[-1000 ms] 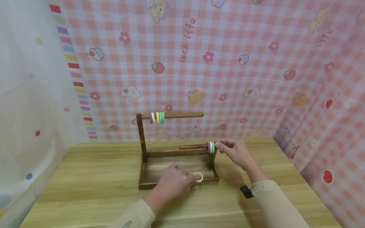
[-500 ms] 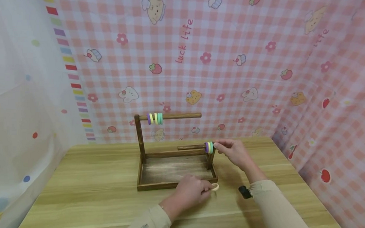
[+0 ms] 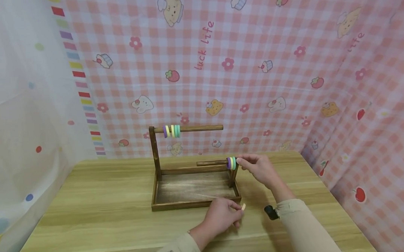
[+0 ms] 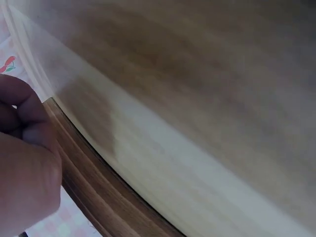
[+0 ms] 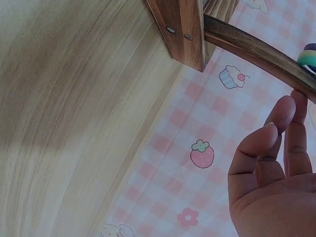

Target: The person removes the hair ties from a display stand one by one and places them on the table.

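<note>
In the head view, my left hand (image 3: 221, 217) pinches a small pale yellow ring (image 3: 243, 207) between thumb and fingertips, just off the front right corner of a dark wooden rack (image 3: 178, 206). The left wrist view shows curled fingers (image 4: 24, 106), but not the ring. My right hand (image 3: 259, 170) holds the top of the rack's short right post (image 5: 252, 47) between thumb and fingers; the right wrist view catches fingertips at that post, the grip partly out of frame. Beside it, purple, yellow and green rings (image 3: 231, 163) hang on the short lower bar (image 3: 208, 163).
A tall left post (image 3: 155, 152) carries the longer upper bar (image 3: 202, 128), with several purple, yellow and green rings (image 3: 172, 131) near its left end. The rack has a low-rimmed tray base and stands on a wood-grain table (image 3: 107, 209). Checked cloth (image 3: 200, 84) hangs behind.
My left hand has moved right, bringing the pale ring from over the tray's front to beyond its right corner, and has turned the ring edge-on. The right hand stays at the post.
</note>
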Action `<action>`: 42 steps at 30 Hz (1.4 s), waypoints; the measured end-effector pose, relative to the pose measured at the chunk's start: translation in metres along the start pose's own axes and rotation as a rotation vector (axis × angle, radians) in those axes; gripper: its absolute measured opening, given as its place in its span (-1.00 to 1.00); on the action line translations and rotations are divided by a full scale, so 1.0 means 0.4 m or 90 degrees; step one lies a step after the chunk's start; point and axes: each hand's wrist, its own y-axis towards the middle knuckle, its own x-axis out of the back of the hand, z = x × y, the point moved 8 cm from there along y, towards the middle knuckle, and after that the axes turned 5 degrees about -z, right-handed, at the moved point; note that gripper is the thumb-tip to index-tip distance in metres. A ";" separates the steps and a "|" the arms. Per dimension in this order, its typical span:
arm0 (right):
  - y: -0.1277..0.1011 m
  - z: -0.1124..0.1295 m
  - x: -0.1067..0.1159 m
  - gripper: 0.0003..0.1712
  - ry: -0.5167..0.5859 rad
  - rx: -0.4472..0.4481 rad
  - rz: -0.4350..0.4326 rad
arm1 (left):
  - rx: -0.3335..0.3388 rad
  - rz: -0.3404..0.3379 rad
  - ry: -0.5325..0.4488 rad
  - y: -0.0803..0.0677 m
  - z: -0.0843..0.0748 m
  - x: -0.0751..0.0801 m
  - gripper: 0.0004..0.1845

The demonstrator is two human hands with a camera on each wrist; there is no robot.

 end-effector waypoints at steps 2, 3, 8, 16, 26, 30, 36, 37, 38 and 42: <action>0.000 0.000 0.001 -0.50 -0.002 -0.002 -0.001 | 0.005 -0.021 0.019 0.001 0.002 -0.002 -0.92; 0.000 0.001 0.001 -0.50 -0.003 -0.003 -0.001 | 0.005 -0.031 0.034 0.000 0.000 -0.001 -0.93; 0.000 0.001 0.002 -0.51 -0.006 -0.010 -0.003 | 0.006 -0.064 0.103 -0.001 -0.004 0.004 -0.94; -0.001 0.001 0.008 -0.53 -0.002 -0.008 -0.010 | -0.014 -0.052 0.127 -0.001 -0.007 0.001 -0.92; 0.003 -0.010 0.011 -0.52 0.006 -0.009 -0.013 | 0.032 -0.152 -0.062 0.040 -0.022 0.092 -0.67; 0.003 -0.010 0.010 -0.51 0.005 -0.010 -0.010 | 0.044 -0.212 -0.135 0.059 -0.041 0.132 -0.64; 0.003 -0.008 0.008 -0.50 0.006 -0.006 -0.007 | 0.053 -0.238 -0.160 0.087 -0.058 0.148 -0.64; 0.003 -0.007 0.007 -0.51 0.007 -0.007 -0.006 | 0.052 -0.242 -0.168 0.091 -0.061 0.149 -0.64; 0.003 -0.006 0.006 -0.52 0.007 -0.009 -0.006 | 0.055 -0.247 -0.174 0.096 -0.061 0.150 -0.65; 0.002 -0.002 0.000 -0.53 0.009 -0.011 -0.003 | 0.066 -0.262 -0.196 0.109 -0.061 0.152 -0.70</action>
